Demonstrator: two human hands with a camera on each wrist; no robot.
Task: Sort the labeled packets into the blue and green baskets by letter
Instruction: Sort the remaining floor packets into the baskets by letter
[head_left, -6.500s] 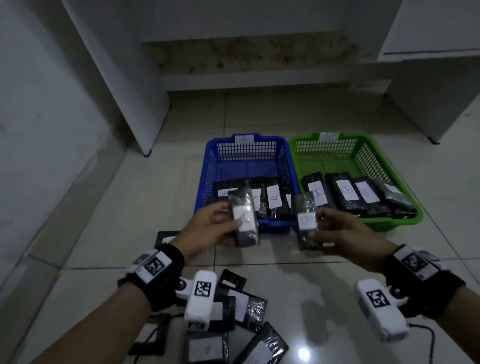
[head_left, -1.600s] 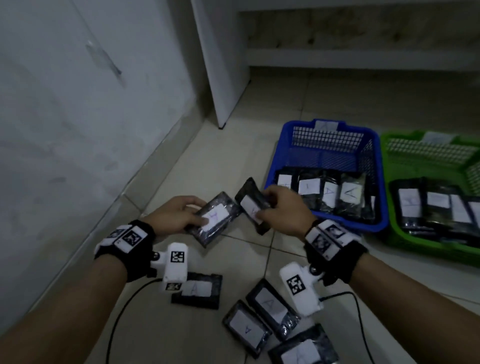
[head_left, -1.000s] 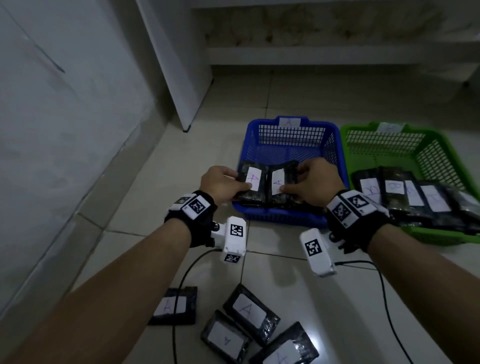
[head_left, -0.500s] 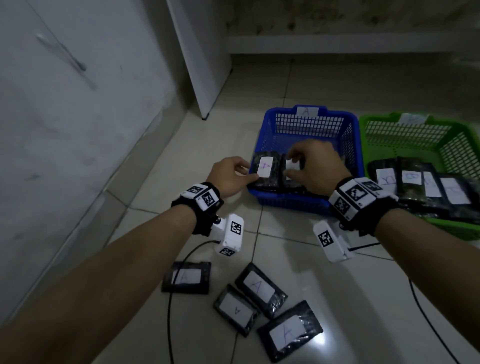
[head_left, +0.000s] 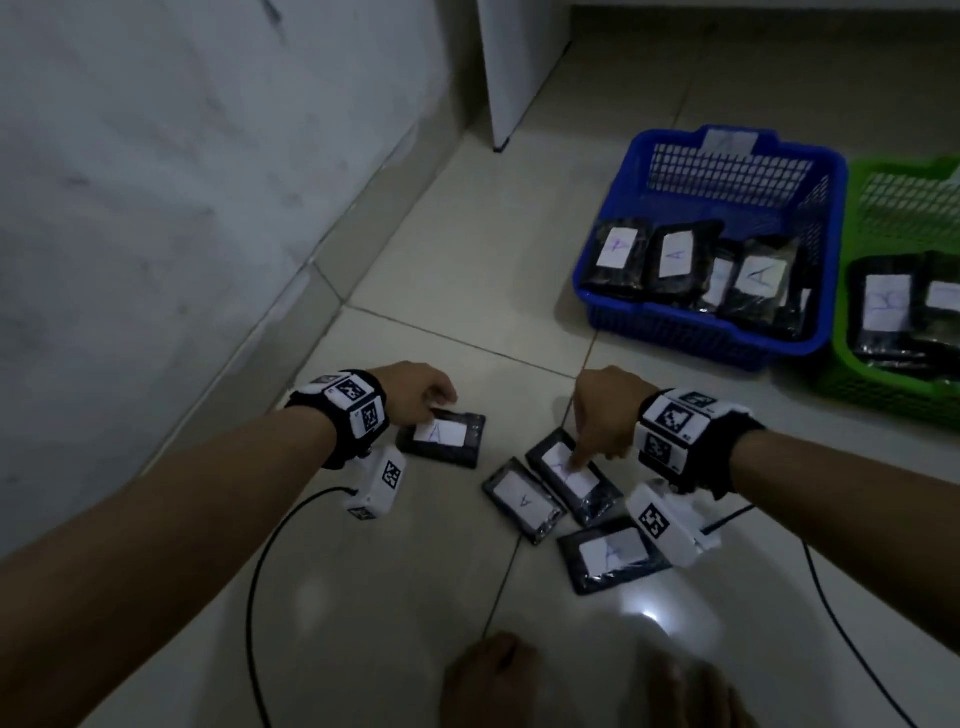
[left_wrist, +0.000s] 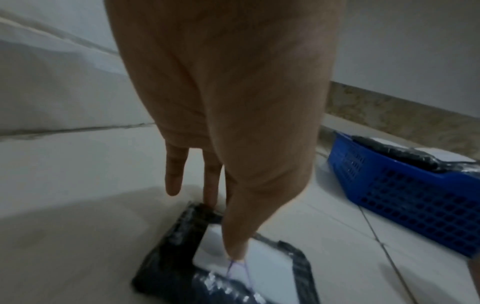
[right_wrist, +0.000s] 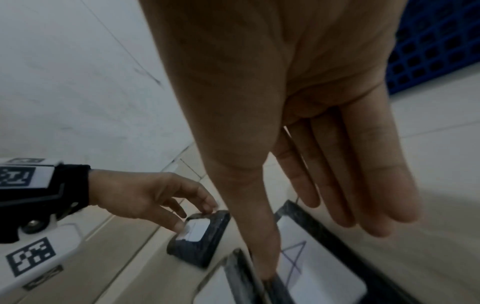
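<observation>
Both grips are down on floor packets, neither closed yet: the left hand (head_left: 413, 392) has its thumb on the white label and its fingertips at the far edge of the lone packet (head_left: 441, 437), a loose, part-spread reach rather than a pinch; the right hand (head_left: 605, 410) keeps its fingers straight and together, with the thumb pressing near the left edge of the upper packet (head_left: 574, 475) in a cluster of three. That packet's long axis runs from about 10 to 4 o'clock in the head view, while the left hand's packet lies nearly crosswise, 9 to 3. Two more packets sit in the cluster—one (head_left: 522, 500) just beside it at 8 o'clock, another (head_left: 610, 555) at 5 o'clock, partly under the wrist camera. All four floor labels read A, so each belongs, I judge, in the blue basket (head_left: 727, 171), which lies at roughly 1 o'clock from both hands, with the right hand nearer. It already holds several A packets along its near side. The green basket (head_left: 883, 395) stands touching or just beside it at 3 o'clock, cut by the frame edge, with packets whose letters I cannot read. Both forearms reach forward and down, wrists bent, palms toward the floor. Next, each hand needs to hook under an edge, since the packets lie flat on smooth tile.
</observation>
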